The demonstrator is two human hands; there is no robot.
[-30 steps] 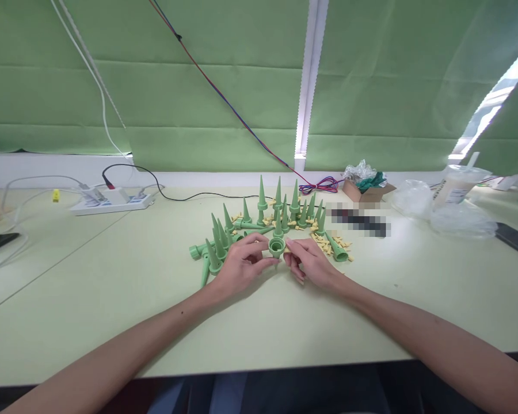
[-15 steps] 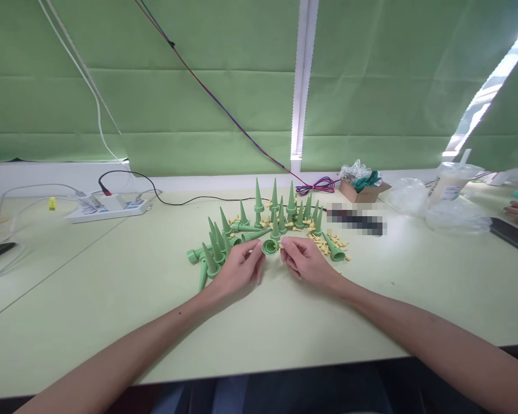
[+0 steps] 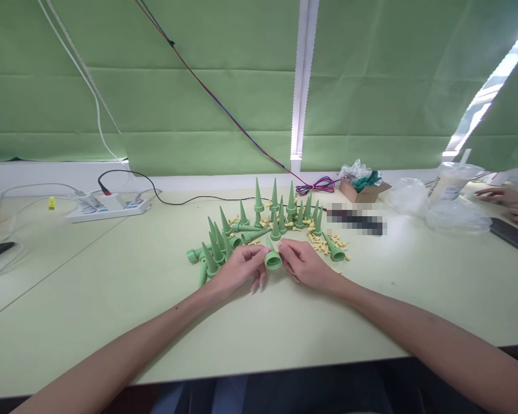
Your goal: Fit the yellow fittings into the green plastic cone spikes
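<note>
My left hand (image 3: 242, 267) is closed on a green plastic watering spike (image 3: 273, 261), gripping it between thumb and fingers. Its round hollow end faces down and towards me, with the tapered tip pointing away. At the spike's right side, my right hand (image 3: 301, 262) is pinched around a small yellow plastic piece, mostly covered by the fingertips. Several green spikes (image 3: 259, 198) stand on their wide ends behind the hands, and others lie on their sides to the left. Loose yellow pieces (image 3: 322, 246) are scattered among them, mostly on the right.
A white power strip (image 3: 109, 210) with plugged-in cables lies at the left. Behind the spikes are a coiled wire (image 3: 322, 185) and a small cardboard box (image 3: 362, 192). To the right stand a plastic cup (image 3: 451, 184), a dark phone (image 3: 513, 237) and another person's hands (image 3: 511, 201).
The held spike has tilted, so its hollow end sits lower and its tapered body shows above. Both hands shifted slightly with it. The other person's hands reach further into view at the right.
</note>
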